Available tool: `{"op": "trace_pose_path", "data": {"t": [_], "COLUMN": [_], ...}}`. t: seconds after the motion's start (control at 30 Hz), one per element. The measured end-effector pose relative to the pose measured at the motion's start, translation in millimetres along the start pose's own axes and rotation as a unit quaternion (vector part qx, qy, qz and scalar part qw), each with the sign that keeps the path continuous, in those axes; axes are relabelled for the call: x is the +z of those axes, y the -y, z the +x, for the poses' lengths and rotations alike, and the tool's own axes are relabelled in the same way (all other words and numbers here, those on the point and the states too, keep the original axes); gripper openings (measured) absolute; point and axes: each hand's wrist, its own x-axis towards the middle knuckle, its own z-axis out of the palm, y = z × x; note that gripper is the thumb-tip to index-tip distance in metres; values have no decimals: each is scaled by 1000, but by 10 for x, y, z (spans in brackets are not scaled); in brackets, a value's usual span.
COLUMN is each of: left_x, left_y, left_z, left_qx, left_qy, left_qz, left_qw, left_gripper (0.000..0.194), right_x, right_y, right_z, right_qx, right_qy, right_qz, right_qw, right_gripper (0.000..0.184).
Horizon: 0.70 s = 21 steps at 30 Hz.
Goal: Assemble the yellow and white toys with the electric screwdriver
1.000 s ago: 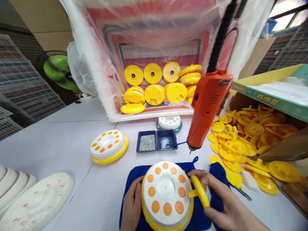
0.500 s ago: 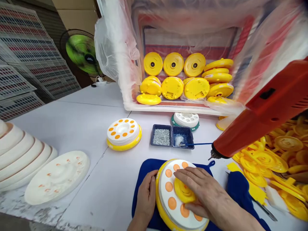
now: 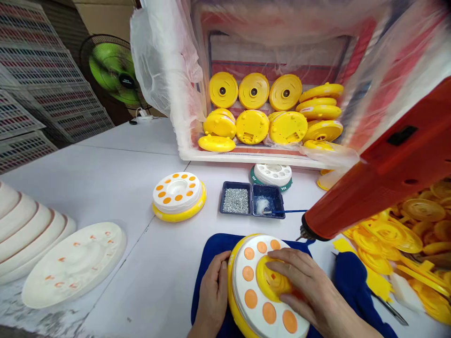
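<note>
A round plastic housing (image 3: 243,284), with a yellow base and a white top ringed by orange dots, lies on a dark blue cloth pad (image 3: 211,244). My left hand (image 3: 213,293) is closed around its left rim, thumb on the near edge. On the centre of the white top sits a smaller yellow disc (image 3: 269,277). My right hand (image 3: 306,281) grips this disc from the right, fingers over its far edge and thumb at the near side; part of the disc is hidden under the palm. A red electric screwdriver (image 3: 366,173) hangs above, to the right of my hands.
Behind the pad stands a dark blue two-part tray (image 3: 222,206) of small screws and white grease with a brush. Another white-and-yellow housing (image 3: 178,192) is left of it. A plastic-lined crate (image 3: 246,158) holds yellow housings. Yellow parts (image 3: 391,234) lie right; white discs (image 3: 73,265) lie left.
The fingers of my right hand and the yellow disc have shifted slightly to the right. My left hand keeps its hold on the rim. The screwdriver appears a little lower and further left.
</note>
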Motion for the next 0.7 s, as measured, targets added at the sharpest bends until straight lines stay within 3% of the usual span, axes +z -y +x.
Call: {"op": "trace_pose_path", "data": {"t": [0.2,0.37,0.53,0.7], "left_x": [-1,-14,-17,-1], "left_y": [-8,-15,-15,-4], "left_z": [-5,-20,-8,4], "left_qx": [-12,-17,-32,-27], "left_qy": [8,5,-9,-14], "left_qz": [0,5,7,18], "left_qw": [1000,1000,999,999], "left_gripper": [40,39,39,39], "right_x": [110,265,152,38], "right_y": [-3,29,75,69], "right_z": [-22,-27,-29,-22], "right_qx": [58,86,104,80], "right_qy": [31,-28,-59,-89], "right_qz": [45,24,44,82], "right_qw": [997,996,992,989], "right_gripper": [39,33,39,13]}}
